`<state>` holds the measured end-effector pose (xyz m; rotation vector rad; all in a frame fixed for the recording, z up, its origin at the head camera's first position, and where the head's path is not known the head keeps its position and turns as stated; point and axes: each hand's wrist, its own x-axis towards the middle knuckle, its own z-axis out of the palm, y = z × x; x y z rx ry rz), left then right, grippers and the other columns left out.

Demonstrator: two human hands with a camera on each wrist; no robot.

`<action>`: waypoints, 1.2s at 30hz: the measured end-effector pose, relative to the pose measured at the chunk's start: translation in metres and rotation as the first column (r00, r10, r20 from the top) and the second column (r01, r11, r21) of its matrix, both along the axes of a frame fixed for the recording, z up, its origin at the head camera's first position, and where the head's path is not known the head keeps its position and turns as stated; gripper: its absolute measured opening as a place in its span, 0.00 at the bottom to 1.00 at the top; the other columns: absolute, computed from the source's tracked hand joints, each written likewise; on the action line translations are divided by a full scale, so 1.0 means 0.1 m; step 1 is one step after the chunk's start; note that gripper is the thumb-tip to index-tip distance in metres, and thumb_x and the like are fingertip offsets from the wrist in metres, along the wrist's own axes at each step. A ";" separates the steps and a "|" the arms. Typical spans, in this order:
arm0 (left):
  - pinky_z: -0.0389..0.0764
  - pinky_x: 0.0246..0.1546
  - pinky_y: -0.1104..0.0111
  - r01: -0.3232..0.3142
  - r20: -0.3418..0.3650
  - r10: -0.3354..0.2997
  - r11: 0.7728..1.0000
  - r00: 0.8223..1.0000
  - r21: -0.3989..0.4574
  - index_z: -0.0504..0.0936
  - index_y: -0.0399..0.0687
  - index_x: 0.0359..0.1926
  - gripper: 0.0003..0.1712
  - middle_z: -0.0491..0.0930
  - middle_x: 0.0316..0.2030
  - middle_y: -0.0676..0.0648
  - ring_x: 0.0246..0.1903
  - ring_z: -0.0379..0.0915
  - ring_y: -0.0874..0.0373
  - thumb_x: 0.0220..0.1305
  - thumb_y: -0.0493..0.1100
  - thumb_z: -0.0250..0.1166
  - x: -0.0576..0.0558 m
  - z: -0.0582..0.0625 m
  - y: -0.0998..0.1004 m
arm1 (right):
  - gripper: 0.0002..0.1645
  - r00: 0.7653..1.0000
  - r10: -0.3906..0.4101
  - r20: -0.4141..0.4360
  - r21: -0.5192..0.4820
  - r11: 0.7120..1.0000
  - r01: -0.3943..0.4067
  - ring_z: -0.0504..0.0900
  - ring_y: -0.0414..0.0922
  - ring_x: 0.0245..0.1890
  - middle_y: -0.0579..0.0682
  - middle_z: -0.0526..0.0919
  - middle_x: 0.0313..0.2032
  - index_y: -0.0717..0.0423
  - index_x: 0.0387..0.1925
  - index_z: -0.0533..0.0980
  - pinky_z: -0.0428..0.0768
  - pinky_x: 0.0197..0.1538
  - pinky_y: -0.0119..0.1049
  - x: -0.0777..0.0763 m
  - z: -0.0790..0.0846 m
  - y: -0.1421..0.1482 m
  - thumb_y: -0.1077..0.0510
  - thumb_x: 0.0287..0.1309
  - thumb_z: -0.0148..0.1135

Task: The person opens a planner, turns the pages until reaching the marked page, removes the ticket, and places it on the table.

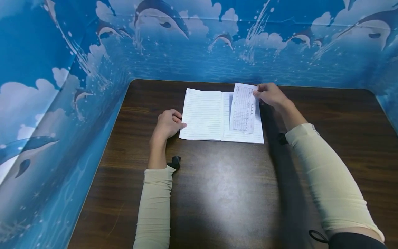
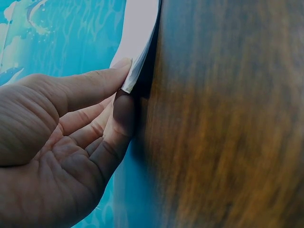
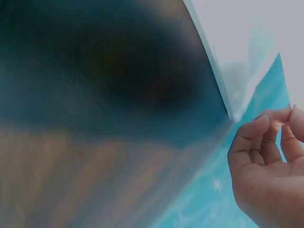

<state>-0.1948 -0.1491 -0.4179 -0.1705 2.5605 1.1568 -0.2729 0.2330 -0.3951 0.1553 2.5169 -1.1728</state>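
Observation:
An open notebook (image 1: pixel 202 114) with ruled pages lies near the table's far edge. My left hand (image 1: pixel 168 123) pinches its left edge; in the left wrist view the thumb lies on top of the pages (image 2: pixel 138 35) and a finger beneath. Over the right page, my right hand (image 1: pixel 271 94) holds a printed paper slip (image 1: pixel 243 109) by its upper right edge, between thumb and fingers. The slip bears a table of fine print, too small to read. In the right wrist view the right hand (image 3: pixel 266 164) pinches the slip's edge beside the notebook's corner (image 3: pixel 230 111).
Dark wood-grain table (image 1: pixel 217 193) lies under the notebook. A blue curtain (image 1: pixel 199 58) printed with dolphins stands along the table's back and left sides. Both forearms wear pale sleeves (image 1: pixel 155 207), with a dark wrist device (image 1: pixel 175 162) by the left wrist.

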 end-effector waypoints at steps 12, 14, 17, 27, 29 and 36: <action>0.80 0.53 0.50 0.008 0.021 -0.008 1.000 1.000 0.002 0.79 0.39 0.60 0.19 0.82 0.47 0.39 0.46 0.79 0.44 0.73 0.40 0.71 -0.01 0.00 0.00 | 0.41 0.993 -0.068 0.099 0.203 0.978 0.047 0.60 0.68 0.65 0.75 0.60 0.73 0.71 0.82 0.53 0.63 0.65 0.66 0.09 0.26 0.93 0.44 0.87 0.38; 0.80 0.53 0.50 0.002 0.026 -0.002 1.000 1.000 -0.001 0.79 0.39 0.60 0.19 0.83 0.47 0.39 0.46 0.78 0.45 0.73 0.40 0.71 0.00 0.00 0.00 | 0.39 0.991 -0.080 0.106 0.233 0.971 0.054 0.61 0.69 0.64 0.75 0.62 0.70 0.73 0.79 0.56 0.64 0.64 0.65 0.13 0.20 1.06 0.45 0.87 0.40; 0.80 0.54 0.50 0.001 0.023 -0.001 1.000 1.000 -0.003 0.79 0.39 0.60 0.19 0.83 0.48 0.39 0.47 0.79 0.44 0.74 0.40 0.71 0.00 0.00 0.00 | 0.33 0.991 -0.113 0.078 0.260 0.962 0.090 0.67 0.67 0.57 0.74 0.68 0.61 0.73 0.72 0.65 0.70 0.56 0.60 0.19 0.04 1.21 0.47 0.86 0.43; 0.80 0.53 0.50 0.005 0.004 -0.005 1.000 1.000 0.006 0.79 0.39 0.60 0.19 0.83 0.47 0.38 0.46 0.78 0.45 0.73 0.40 0.71 0.01 -0.02 0.01 | 0.27 0.970 -0.240 -0.036 0.314 0.919 0.239 0.72 0.70 0.56 0.76 0.72 0.61 0.74 0.66 0.68 0.77 0.62 0.64 0.39 -0.28 1.33 0.53 0.83 0.53; 0.80 0.53 0.51 0.004 -0.001 -0.004 1.000 1.000 0.006 0.79 0.39 0.59 0.19 0.83 0.47 0.38 0.45 0.78 0.45 0.73 0.40 0.71 0.01 -0.01 0.01 | 0.27 0.967 -0.249 -0.061 0.313 0.915 0.255 0.71 0.70 0.57 0.76 0.71 0.62 0.74 0.66 0.68 0.76 0.65 0.66 0.40 -0.29 1.31 0.54 0.83 0.53; 0.80 0.53 0.51 0.002 0.007 -0.002 1.000 1.000 0.003 0.79 0.38 0.60 0.19 0.83 0.47 0.39 0.45 0.78 0.45 0.73 0.40 0.71 0.00 0.01 0.01 | 0.28 0.943 -0.295 -0.152 0.292 0.898 0.329 0.75 0.67 0.55 0.73 0.73 0.62 0.70 0.69 0.68 0.82 0.56 0.56 0.41 -0.28 1.21 0.53 0.82 0.54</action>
